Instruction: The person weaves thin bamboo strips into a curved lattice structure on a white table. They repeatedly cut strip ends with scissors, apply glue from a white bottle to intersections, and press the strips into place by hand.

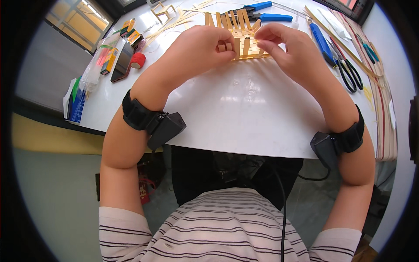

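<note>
Toward the far side of the table stands a small piece of weaving made of flat, light-brown strips (247, 45), like a bamboo basket, with several strip ends sticking up. My left hand (203, 46) is closed at its left near corner, its thumb and fingers gripping an upright strip. At the right corner my right hand (288, 46) curls in, thumb and index finger brought close together on a strip end. The fingers hide parts of both corners.
Behind the weaving lie blue-handled pliers (275, 17) and loose strips (179, 22). On the right are a blue cutter knife (321, 41) and black-handled scissors (349, 74). A phone (122, 61), red tape roll (138, 60) and small boxes (109, 61) sit left.
</note>
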`<move>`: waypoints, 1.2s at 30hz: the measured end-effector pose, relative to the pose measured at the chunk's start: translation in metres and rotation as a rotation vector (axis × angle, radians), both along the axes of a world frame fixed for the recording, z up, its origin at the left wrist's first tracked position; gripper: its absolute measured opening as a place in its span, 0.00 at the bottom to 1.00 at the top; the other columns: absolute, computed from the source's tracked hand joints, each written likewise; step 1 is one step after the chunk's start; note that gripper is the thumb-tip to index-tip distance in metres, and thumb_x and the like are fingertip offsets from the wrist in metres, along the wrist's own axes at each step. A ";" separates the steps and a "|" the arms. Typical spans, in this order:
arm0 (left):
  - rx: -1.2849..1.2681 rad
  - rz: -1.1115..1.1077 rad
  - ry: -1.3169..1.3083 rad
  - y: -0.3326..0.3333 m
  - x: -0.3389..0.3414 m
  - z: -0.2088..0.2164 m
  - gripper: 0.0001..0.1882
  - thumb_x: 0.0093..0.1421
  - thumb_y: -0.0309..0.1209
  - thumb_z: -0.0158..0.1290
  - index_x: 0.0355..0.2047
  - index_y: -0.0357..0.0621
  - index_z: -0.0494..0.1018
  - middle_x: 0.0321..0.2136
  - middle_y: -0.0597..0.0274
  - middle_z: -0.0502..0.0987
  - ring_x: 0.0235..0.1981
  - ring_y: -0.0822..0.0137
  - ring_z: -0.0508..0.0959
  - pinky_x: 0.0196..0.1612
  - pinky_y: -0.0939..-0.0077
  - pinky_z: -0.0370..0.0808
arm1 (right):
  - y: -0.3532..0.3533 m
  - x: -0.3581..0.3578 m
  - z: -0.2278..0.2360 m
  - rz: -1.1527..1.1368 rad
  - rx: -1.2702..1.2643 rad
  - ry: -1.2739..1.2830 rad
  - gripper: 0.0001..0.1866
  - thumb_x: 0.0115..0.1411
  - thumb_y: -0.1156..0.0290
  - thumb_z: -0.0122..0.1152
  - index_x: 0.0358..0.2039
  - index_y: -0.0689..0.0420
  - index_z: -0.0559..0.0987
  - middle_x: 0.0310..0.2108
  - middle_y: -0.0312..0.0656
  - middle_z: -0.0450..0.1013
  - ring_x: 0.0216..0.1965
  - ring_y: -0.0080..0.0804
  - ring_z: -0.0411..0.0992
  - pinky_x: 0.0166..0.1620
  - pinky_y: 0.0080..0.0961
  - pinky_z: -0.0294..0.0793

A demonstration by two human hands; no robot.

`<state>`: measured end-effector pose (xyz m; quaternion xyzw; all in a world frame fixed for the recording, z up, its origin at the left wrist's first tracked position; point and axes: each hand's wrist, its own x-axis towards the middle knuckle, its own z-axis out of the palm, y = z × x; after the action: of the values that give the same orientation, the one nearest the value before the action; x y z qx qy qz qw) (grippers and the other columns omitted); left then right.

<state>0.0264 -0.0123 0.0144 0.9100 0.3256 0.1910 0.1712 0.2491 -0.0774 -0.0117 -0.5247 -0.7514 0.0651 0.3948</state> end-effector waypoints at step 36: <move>0.139 -0.079 -0.218 0.012 0.002 -0.018 0.10 0.58 0.34 0.58 0.35 0.41 0.80 0.27 0.57 0.82 0.30 0.58 0.82 0.36 0.68 0.78 | 0.008 -0.009 -0.006 -0.027 -0.088 -0.214 0.05 0.52 0.79 0.58 0.29 0.58 0.80 0.26 0.47 0.77 0.31 0.48 0.77 0.36 0.38 0.75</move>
<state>0.0286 0.0001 -0.0038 0.9056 0.2552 0.3041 0.1495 0.2402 -0.0697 -0.0178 -0.5554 -0.7786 0.0367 0.2897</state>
